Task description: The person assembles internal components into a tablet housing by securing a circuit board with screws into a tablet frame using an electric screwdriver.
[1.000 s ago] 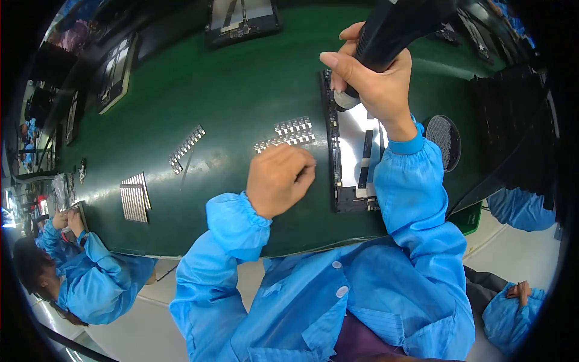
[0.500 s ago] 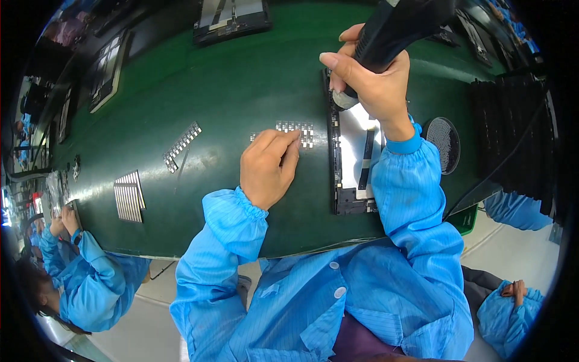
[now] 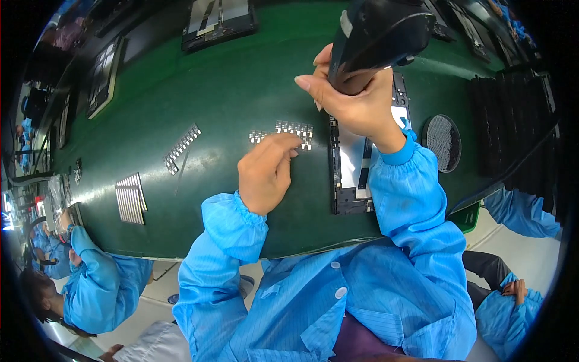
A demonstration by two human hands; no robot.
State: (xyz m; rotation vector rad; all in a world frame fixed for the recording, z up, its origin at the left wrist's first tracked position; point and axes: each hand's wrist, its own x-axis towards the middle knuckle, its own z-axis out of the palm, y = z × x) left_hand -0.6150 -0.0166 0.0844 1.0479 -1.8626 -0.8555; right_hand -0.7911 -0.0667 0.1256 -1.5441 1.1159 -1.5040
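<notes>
My right hand [image 3: 362,111] is closed round the body of a bulky black handheld device [image 3: 380,42], held above a tablet-like panel [image 3: 351,160] with a dark frame and a silvery middle. The hand and device hide the panel's upper part. Left of the panel, my left hand [image 3: 265,172] has its fingers bent and drawn together over a clear sheet of small silver-and-dark pieces [image 3: 294,128]. Its fingertips touch the sheet's lower edge; whatever they pinch is hidden. A narrow strip of similar pieces [image 3: 182,148] lies farther left on the green table [image 3: 241,84].
Silver-striped sheets [image 3: 130,199] lie at the left. A round dish of tiny grains [image 3: 442,143] stands right of the panel, beside a black stack [image 3: 509,130]. More panels [image 3: 218,23] rest at the back. Co-workers in blue sleeves [image 3: 99,277] sit on both sides.
My right hand and the black device have shifted left and the device has tilted, uncovering the panel's upper right corner. My left hand has moved slightly, its fingertips still at the sheet.
</notes>
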